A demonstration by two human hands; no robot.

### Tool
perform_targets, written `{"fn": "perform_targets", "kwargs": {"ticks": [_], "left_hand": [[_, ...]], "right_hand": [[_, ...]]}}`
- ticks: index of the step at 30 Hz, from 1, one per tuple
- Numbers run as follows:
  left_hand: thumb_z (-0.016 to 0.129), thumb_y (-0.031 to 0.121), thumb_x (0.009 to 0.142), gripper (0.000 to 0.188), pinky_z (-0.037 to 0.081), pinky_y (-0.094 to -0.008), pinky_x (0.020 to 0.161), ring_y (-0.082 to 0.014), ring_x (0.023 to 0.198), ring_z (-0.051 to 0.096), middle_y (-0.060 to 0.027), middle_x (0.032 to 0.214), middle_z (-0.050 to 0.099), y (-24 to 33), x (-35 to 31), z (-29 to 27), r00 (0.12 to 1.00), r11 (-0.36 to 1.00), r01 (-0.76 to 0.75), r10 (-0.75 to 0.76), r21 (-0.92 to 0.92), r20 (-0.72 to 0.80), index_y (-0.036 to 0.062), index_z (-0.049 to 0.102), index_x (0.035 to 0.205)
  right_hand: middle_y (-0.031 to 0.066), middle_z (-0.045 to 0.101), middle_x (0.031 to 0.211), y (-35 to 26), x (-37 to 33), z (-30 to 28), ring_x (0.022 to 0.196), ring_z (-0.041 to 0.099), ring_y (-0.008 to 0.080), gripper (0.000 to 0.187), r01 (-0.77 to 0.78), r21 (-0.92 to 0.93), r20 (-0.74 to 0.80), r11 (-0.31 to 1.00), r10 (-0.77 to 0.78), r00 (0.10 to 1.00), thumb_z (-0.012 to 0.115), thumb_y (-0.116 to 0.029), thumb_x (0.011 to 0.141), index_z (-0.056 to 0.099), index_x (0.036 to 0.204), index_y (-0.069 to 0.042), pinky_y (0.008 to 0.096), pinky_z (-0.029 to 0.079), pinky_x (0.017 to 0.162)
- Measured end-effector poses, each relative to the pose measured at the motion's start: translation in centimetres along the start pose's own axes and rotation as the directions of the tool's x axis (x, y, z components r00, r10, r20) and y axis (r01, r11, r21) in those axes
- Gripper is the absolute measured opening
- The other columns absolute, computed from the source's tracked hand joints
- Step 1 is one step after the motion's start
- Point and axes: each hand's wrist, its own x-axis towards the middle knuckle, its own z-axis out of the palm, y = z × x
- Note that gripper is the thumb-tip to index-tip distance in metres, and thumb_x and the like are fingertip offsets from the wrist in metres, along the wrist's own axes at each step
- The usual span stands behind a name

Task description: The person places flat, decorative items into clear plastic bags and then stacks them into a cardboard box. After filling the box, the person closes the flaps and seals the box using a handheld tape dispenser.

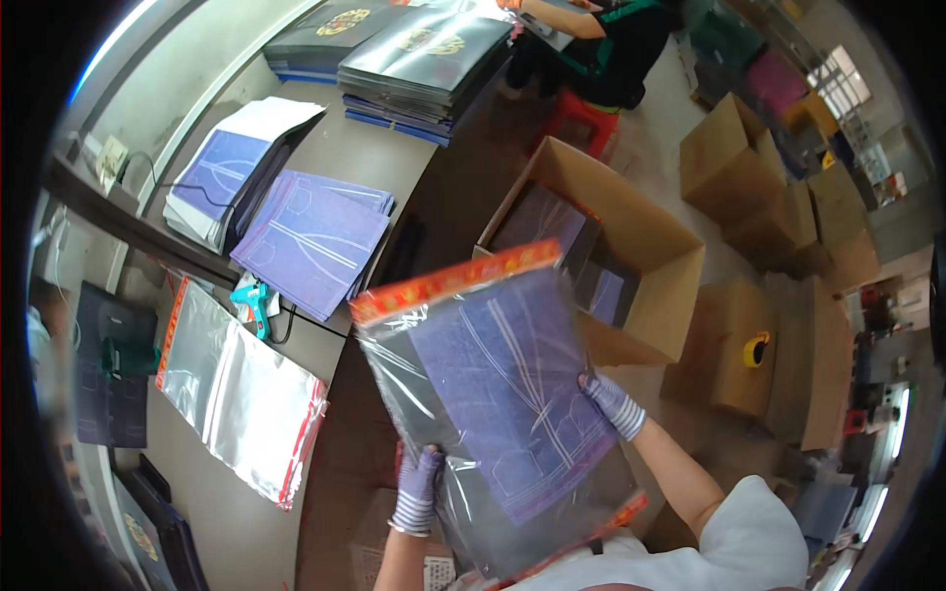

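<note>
1. Currently, a clear plastic sleeve [498, 419] with an orange-red patterned band [458, 284] hangs tilted in front of the person, between the desk [236, 502] on the left and an open cardboard box [645, 261] on the far right; a denim-print panel [517, 369] shows through it.
2. The left hand [418, 491], in a striped glove, has its fingers grasping the sleeve's near left edge, thumb across the front.
3. The right hand [613, 404], gloved alike, has its fingers grasping the right edge.
4. On the desk's near part lies a flat transparent bag [241, 389]; just beyond it is a teal glue gun [254, 303], near a pile of denim-print sheets [315, 236].
5. Farther along stand stacked dark folders [424, 64].
6. On the right, a yellow tape roll [756, 350] rests on a carton [724, 345].
7. At the far side, a co-worker [636, 49] sits on a red stool [581, 123].
</note>
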Motion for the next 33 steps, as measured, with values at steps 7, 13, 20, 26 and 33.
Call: {"fn": "perform_targets", "kwargs": {"ticks": [7,13,20,26,33], "left_hand": [[0.054,0.031,0.092,0.032,0.040,-0.0230,0.076,-0.0069,0.084,0.048,0.0018,0.094,0.053,-1.2,-3.2,4.2,0.944,0.926,0.315,-0.283,0.209,-0.169,0.0044,0.054,0.110],[0.052,0.052,0.088,0.067,0.043,-0.0343,0.090,-0.0216,0.106,0.051,-0.0107,0.119,0.052,1.8,3.1,7.4,0.983,0.851,-0.051,0.136,0.522,-0.125,0.0001,0.043,0.130],[0.052,0.027,0.092,0.043,0.046,-0.0311,0.085,-0.0178,0.109,0.049,-0.0092,0.121,0.050,2.7,24.2,24.4,0.957,0.998,0.050,-0.033,-0.050,0.287,0.0023,0.043,0.126],[0.048,0.041,0.093,0.048,0.039,-0.0299,0.094,-0.0161,0.106,0.050,-0.0070,0.113,0.056,-12.6,36.9,49.1,0.823,0.829,0.112,-0.387,0.549,0.416,0.0026,0.050,0.122],[0.049,0.047,0.091,0.060,0.036,-0.0296,0.098,-0.0178,0.112,0.046,-0.0062,0.124,0.052,-33.3,46.3,42.2,0.699,0.676,0.497,-0.683,0.544,0.210,0.0010,0.046,0.128]], "right_hand": [[0.0111,0.046,0.126,6.0,-3.3,-2.4,0.115,0.042,0.0177,0.076,0.000,0.102,-0.014,0.995,0.001,1.000,0.056,-0.045,0.088,0.025,0.139,0.002,0.0289,0.033,0.100],[0.0120,0.040,0.133,-1.1,-0.6,-11.8,0.122,0.038,0.0204,0.098,0.219,0.358,-0.105,0.908,-0.193,0.975,0.077,-0.035,0.071,0.019,0.143,-0.001,0.0317,0.031,0.103],[0.0107,0.043,0.130,-5.6,1.9,-29.2,0.118,0.043,0.0214,0.090,0.383,0.521,-0.339,0.763,-0.227,0.913,0.083,-0.026,0.066,0.032,0.136,-0.002,0.0327,0.036,0.099],[0.0119,0.046,0.123,-0.2,2.6,-33.0,0.113,0.046,0.0211,0.081,0.507,0.276,-0.748,0.816,-0.149,0.646,0.077,-0.024,0.073,0.029,0.135,-0.001,0.0345,0.037,0.098],[0.0185,0.040,0.127,1.0,7.5,-33.3,0.112,0.045,0.0263,0.081,0.176,0.281,-0.735,0.943,0.094,0.671,0.066,-0.009,0.075,0.017,0.139,0.002,0.0344,0.037,0.099]]}}
